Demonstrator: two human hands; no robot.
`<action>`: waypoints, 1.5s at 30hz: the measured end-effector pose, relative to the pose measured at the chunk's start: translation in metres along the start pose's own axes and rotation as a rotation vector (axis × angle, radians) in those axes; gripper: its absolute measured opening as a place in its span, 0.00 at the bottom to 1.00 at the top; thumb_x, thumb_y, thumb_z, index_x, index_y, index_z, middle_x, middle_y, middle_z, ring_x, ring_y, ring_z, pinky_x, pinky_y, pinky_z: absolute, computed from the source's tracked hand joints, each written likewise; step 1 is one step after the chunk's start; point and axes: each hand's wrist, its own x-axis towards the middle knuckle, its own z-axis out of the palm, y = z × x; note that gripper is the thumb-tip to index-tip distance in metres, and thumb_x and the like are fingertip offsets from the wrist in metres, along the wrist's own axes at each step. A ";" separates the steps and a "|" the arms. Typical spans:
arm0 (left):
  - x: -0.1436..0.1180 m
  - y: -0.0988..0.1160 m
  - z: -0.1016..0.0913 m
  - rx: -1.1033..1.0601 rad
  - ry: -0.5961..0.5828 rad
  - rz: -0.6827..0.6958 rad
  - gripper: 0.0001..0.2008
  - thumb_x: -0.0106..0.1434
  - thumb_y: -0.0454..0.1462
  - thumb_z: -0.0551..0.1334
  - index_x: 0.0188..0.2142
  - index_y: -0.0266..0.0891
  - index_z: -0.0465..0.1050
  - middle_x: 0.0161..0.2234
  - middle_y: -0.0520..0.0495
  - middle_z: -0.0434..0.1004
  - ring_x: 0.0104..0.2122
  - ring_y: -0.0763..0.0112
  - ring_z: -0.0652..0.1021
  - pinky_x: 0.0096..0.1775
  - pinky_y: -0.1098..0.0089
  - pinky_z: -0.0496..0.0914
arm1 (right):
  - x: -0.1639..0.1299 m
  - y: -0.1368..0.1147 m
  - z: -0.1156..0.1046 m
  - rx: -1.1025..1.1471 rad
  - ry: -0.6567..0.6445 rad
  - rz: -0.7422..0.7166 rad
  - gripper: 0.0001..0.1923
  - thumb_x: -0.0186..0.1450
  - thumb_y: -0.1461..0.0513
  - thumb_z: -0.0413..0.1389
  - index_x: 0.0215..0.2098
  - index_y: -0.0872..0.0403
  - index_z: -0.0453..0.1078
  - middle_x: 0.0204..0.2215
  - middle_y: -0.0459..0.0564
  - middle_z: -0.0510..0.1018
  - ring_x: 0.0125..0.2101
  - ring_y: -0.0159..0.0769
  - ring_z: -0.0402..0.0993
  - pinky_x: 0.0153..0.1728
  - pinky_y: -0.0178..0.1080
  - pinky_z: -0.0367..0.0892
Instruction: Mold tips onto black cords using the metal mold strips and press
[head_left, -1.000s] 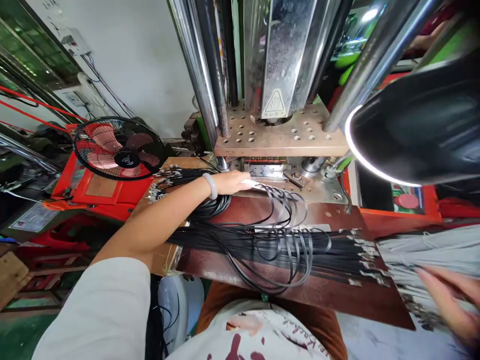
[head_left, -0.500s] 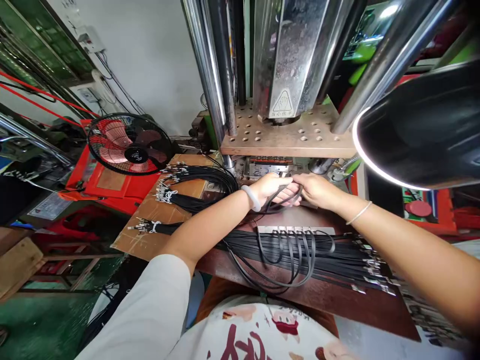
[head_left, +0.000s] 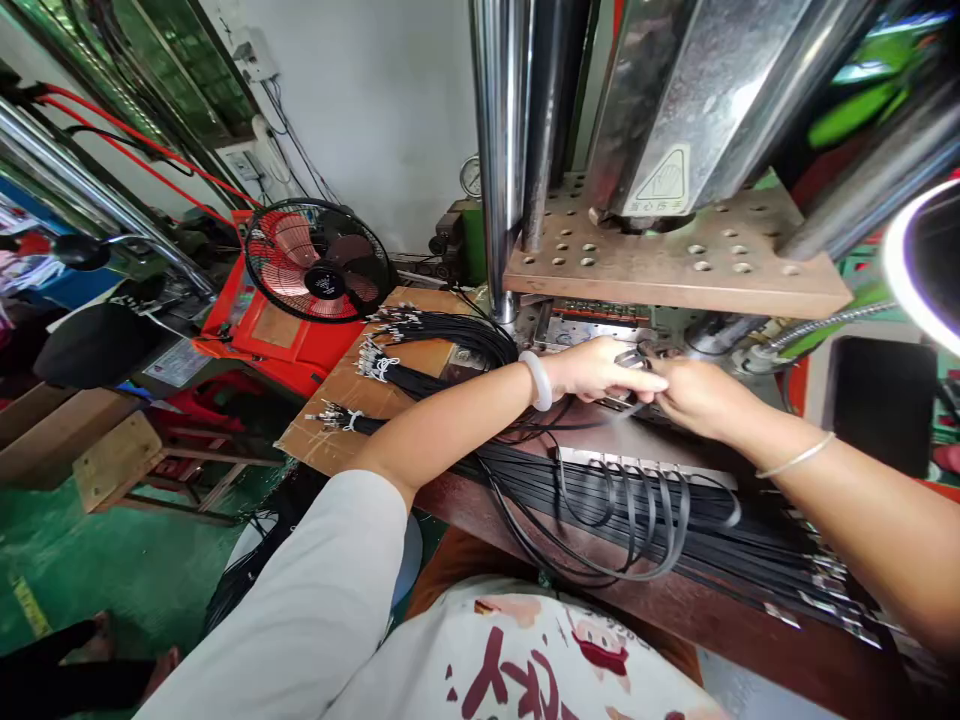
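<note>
My left hand point(head_left: 604, 370), with a pale bangle at its wrist, is closed on a dark flat cable point(head_left: 592, 424) just in front of the press. Its thumb points right and meets my right hand point(head_left: 694, 393), whose fingers are curled at the same cable; the cable's end is hidden between them. Below the hands, a metal strip point(head_left: 581, 457) holds several looped cables point(head_left: 660, 520). Under these loops, straight black cables point(head_left: 720, 550) with metal ends lie across the brown tabletop point(head_left: 472, 515).
Above and behind my hands hangs the press plate point(head_left: 675, 275), between steel columns point(head_left: 499, 150). Tied cable bundles point(head_left: 412, 380) lie on cardboard point(head_left: 315, 440) at left. A fan point(head_left: 322, 280) stands beyond them; a ring-lit lamp point(head_left: 919, 270) is at far right.
The view has swung, so the scene sits further right. My left hand has turned from palm-up to a thumb-side grip, and both hands have moved nearer the press with the cable.
</note>
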 end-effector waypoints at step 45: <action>-0.012 -0.014 -0.076 1.528 0.281 -0.012 0.19 0.69 0.32 0.46 0.55 0.35 0.66 0.52 0.37 0.73 0.47 0.59 0.77 0.49 0.60 0.71 | 0.000 0.035 0.010 -0.030 0.217 0.139 0.16 0.70 0.58 0.40 0.41 0.57 0.68 0.37 0.64 0.75 0.38 0.51 0.71 0.42 0.50 0.66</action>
